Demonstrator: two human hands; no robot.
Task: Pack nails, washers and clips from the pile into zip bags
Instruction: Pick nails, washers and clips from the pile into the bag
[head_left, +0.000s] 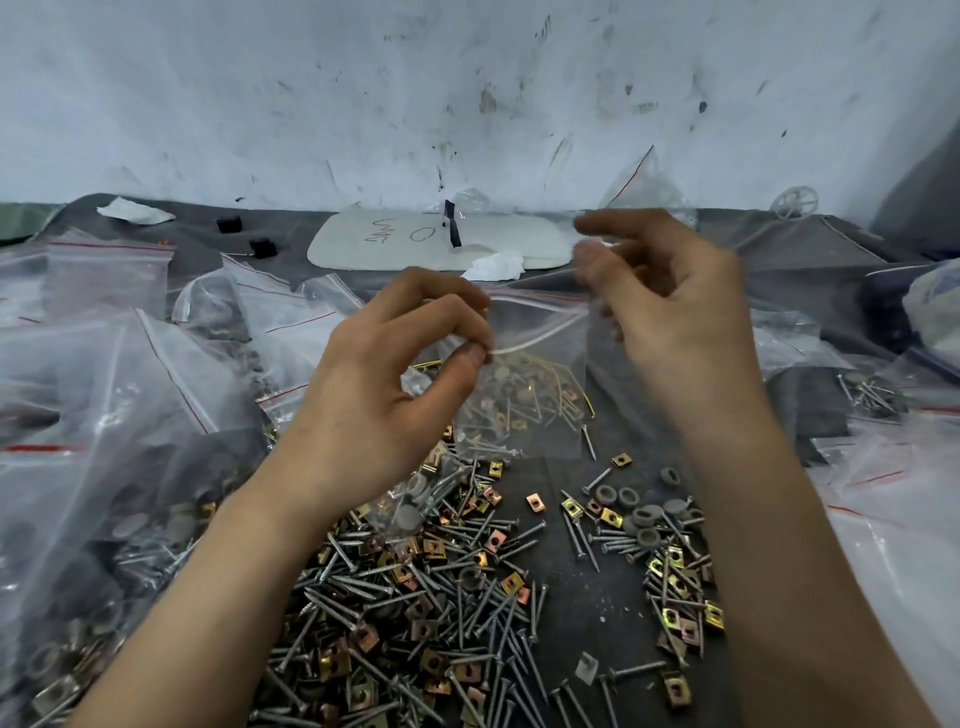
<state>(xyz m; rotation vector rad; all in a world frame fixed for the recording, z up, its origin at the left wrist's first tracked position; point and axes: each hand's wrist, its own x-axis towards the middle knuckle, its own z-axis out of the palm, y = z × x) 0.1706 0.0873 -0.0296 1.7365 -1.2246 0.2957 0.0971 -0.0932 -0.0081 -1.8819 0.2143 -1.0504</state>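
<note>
A person's left hand (384, 374) and right hand (670, 312) hold a small clear zip bag (530, 384) above the middle of the dark table (597, 587), each hand's fingers pinching one side of its mouth. The partly filled bag hangs over a loose pile (415, 571) of nails (332, 603), grey washers (644, 519) and brass-coloured clips (675, 613). Filled bags (104, 415) crowd the table's left edge.
</note>
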